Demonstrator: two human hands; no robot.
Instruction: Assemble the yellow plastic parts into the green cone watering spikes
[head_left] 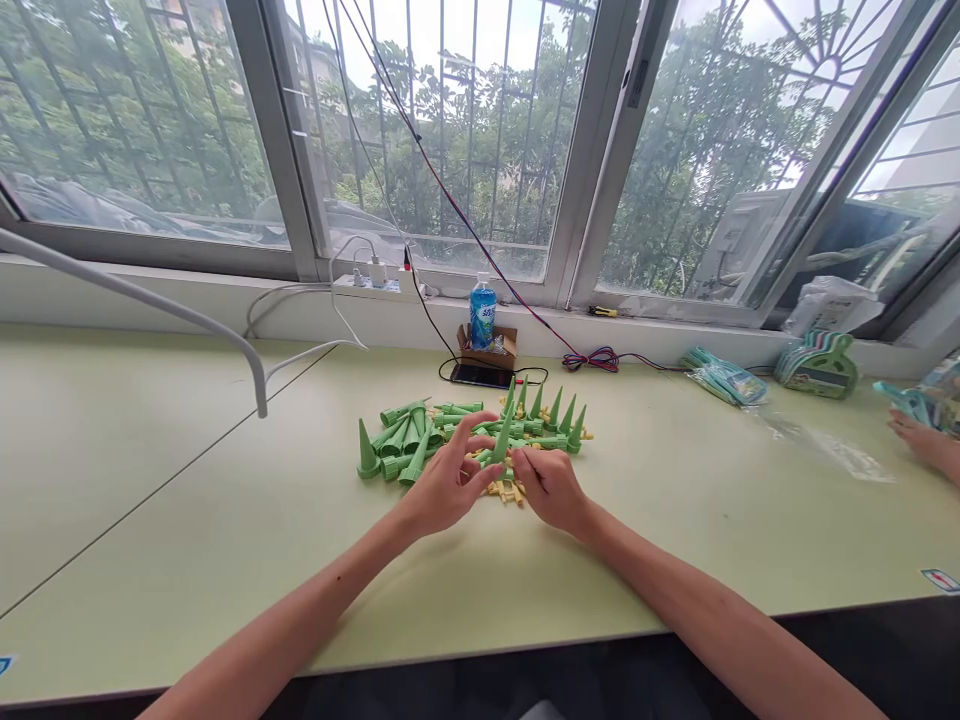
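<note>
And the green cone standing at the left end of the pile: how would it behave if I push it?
The green cone stands on its wide end, so a low push would probably slide it, while a push near the narrow tip may topple it. Once down, its taper could make it roll in a curve.

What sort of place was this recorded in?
Probably a small workroom: green cone-shaped pieces are heaped on a long pale table, turquoise packaged goods lie farther right, and another person's hand shows at the right edge.
</note>
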